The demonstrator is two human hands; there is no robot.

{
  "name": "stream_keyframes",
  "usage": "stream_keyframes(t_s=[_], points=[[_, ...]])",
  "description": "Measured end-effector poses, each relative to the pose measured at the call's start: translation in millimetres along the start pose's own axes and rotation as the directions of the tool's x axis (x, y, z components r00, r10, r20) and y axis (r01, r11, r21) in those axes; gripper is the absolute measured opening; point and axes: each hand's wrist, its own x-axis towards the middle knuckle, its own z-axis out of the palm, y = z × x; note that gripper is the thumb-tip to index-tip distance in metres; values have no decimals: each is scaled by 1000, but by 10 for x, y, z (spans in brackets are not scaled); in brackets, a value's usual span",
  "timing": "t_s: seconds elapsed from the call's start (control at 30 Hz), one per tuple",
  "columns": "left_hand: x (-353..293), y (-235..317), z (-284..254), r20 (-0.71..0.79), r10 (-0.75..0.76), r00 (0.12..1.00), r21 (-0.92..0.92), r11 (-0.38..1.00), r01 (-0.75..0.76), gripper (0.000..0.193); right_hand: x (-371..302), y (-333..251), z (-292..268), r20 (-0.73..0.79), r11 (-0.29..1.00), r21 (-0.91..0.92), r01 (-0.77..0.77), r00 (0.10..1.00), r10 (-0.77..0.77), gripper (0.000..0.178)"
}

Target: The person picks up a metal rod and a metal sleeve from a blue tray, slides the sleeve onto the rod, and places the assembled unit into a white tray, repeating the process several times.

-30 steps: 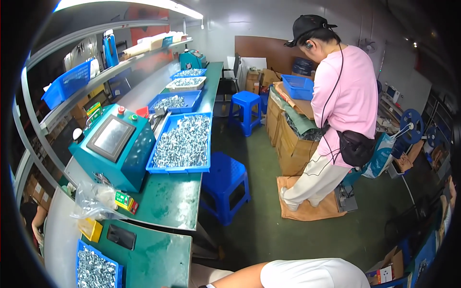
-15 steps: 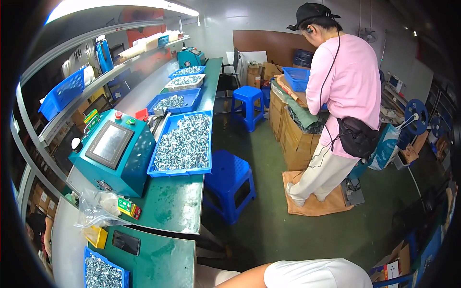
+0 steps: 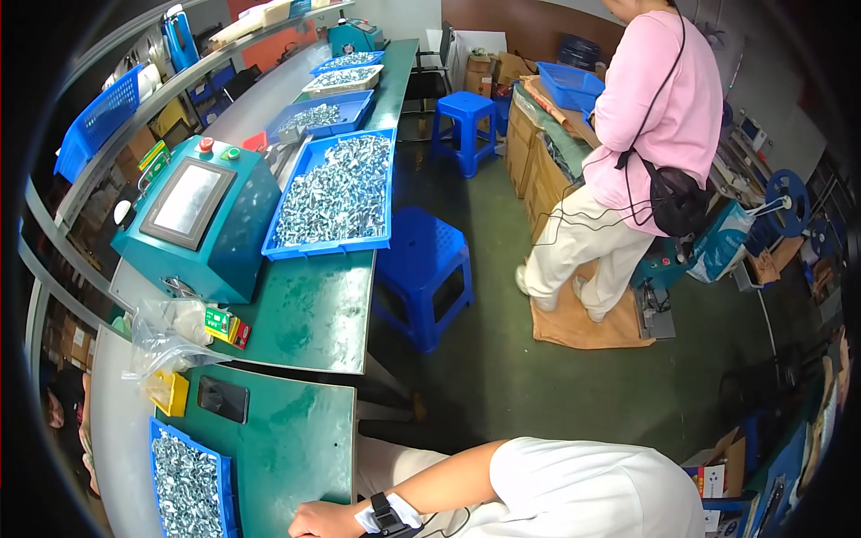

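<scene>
The bench [image 3: 300, 448] at lower left is green, its tray [image 3: 229, 502] blue with silvery metal parts [image 3: 186, 480]; I see a teal machine [image 3: 229, 242] at left, a pink top [image 3: 659, 85] upper right, a white T-shirt [image 3: 592, 489] at the bottom.

The top edge crops a pink-shirted person's head [image 3: 635, 8], the bottom edge a white-shirted co-worker's fingers [image 3: 303, 522]

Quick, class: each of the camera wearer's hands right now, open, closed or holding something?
Left hand: not in view.
Right hand: cut off by the picture's lower edge; open, closed or holding cannot be told.
</scene>
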Motion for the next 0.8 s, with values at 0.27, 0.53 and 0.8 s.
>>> stream_keyframes(t_s=[0.27,0.53,0.8], points=[[-38,-108,-94,34,-22,999,-21,1000,22,18,13,-46,42,15,995,93,34,999,-36,34],[-68,-103,-13,-74,-99,992,-193,978,84,18,1,-122,-37,24,980,199,-30,999,26,33],[-100,-278,-135,-156,-95,983,-120,990,76,12,35,-50,-50,-24,957,283,-67,997,77,34]])
